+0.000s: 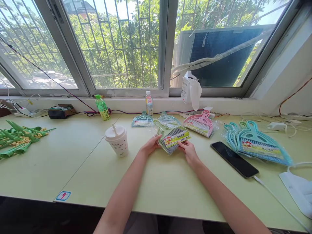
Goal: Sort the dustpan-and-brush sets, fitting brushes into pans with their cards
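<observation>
A small green brush-and-dustpan set point(171, 136) in a clear bag with a yellow label lies on the pale green table point(80, 162), held at both sides. My left hand point(150, 145) grips its left edge, fingers curled round it. My right hand point(188, 149) pinches its lower right corner by the label. Behind it lie two teal bagged sets point(142, 121) and a pink one point(200, 123). To the right sits a stack of teal bagged sets point(255, 144).
A white lidded cup with a straw point(117, 140) stands left of my hands. A black phone point(234, 159) on a cable lies to the right. Green plastic pieces point(18, 138) are piled far left. Two bottles point(149, 103) and cables line the window sill.
</observation>
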A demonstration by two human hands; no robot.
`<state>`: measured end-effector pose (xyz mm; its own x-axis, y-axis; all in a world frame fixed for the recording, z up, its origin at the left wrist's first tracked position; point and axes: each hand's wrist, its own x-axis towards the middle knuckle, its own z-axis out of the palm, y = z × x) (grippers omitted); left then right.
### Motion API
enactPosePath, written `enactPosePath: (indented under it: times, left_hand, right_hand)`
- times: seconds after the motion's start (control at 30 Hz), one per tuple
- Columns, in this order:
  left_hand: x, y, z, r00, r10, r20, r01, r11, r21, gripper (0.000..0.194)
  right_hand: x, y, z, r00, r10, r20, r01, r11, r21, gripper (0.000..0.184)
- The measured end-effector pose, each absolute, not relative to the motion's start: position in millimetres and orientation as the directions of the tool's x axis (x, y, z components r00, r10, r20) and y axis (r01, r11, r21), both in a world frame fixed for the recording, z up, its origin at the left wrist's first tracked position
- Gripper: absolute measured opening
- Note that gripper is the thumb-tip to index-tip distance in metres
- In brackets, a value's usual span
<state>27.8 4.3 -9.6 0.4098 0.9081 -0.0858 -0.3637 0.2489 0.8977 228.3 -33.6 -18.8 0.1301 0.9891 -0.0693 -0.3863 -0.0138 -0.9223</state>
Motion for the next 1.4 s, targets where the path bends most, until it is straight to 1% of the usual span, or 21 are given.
enactPosePath:
  times: [0.17,0.3,0.43,0.53,0.63,0.73,0.83,1.0,1.13,1.2,1.27,1.33,1.4]
  left_hand:
    - [29.4,3.1,-7.0,0.372,0.923,-0.097,-0.368,0.242,0.898,0.033]
    - [28.7,3.3,-7.2,0.392,0.915,-0.098,-0.361,0.251,0.898,0.035]
    - [27.8,3.7,-8.8,0.408,0.909,-0.080,-0.348,0.236,0.907,0.037]
    - [27.3,3.4,-9.0,0.415,0.906,-0.082,-0.334,0.236,0.913,0.039]
    - [27.1,2.6,-8.3,0.427,0.901,-0.080,-0.321,0.234,0.918,0.041]
    - [26.9,1.8,-7.2,0.432,0.898,-0.082,-0.308,0.232,0.923,0.043]
    - [27.5,0.7,-6.0,0.446,0.891,-0.088,-0.302,0.243,0.922,0.044]
    - [35.7,-3.4,-3.9,0.486,0.861,-0.151,-0.273,0.314,0.909,0.037]
    - [50.1,-7.0,-5.1,0.524,0.835,-0.170,-0.282,0.358,0.890,0.042]
    - [58.0,-8.4,-6.4,0.503,0.852,-0.147,-0.312,0.338,0.888,0.045]
    - [64.9,-9.5,-7.7,0.441,0.892,-0.096,-0.358,0.272,0.893,0.046]
    - [70.0,-10.5,-9.2,0.369,0.928,-0.052,-0.375,0.200,0.905,0.046]
    - [73.2,-11.7,-11.0,0.329,0.944,-0.033,-0.349,0.154,0.924,0.049]
  right_hand:
    - [227.3,-35.6,-14.9,0.098,0.993,-0.068,-0.398,-0.024,-0.917,0.034]
    - [228.3,-34.9,-12.9,0.075,0.994,-0.075,-0.423,-0.037,-0.905,0.031]
    - [228.3,-33.1,-15.2,0.072,0.991,-0.113,-0.439,-0.070,-0.896,0.034]
    - [227.6,-32.3,-16.8,0.103,0.987,-0.121,-0.456,-0.061,-0.888,0.038]
    - [227.0,-32.0,-16.5,0.055,0.993,-0.108,-0.466,-0.070,-0.882,0.041]
    - [226.2,-31.7,-16.0,0.003,0.993,-0.121,-0.478,-0.105,-0.872,0.037]
    - [226.1,-30.9,-17.0,0.008,0.992,-0.128,-0.489,-0.108,-0.865,0.036]
    - [227.6,-29.7,-20.3,0.038,0.997,-0.069,-0.490,-0.042,-0.871,0.040]
    - [226.3,-30.2,-21.4,0.120,0.993,0.001,-0.518,0.063,-0.853,0.047]
    - [225.7,-30.4,-21.5,0.167,0.986,0.014,-0.528,0.101,-0.843,0.049]
    - [225.5,-30.1,-21.8,0.194,0.981,0.012,-0.534,0.116,-0.837,0.048]
    - [225.8,-29.2,-22.6,0.192,0.981,0.000,-0.534,0.105,-0.839,0.048]
    - [226.8,-27.7,-24.1,0.178,0.984,-0.017,-0.526,0.081,-0.847,0.047]
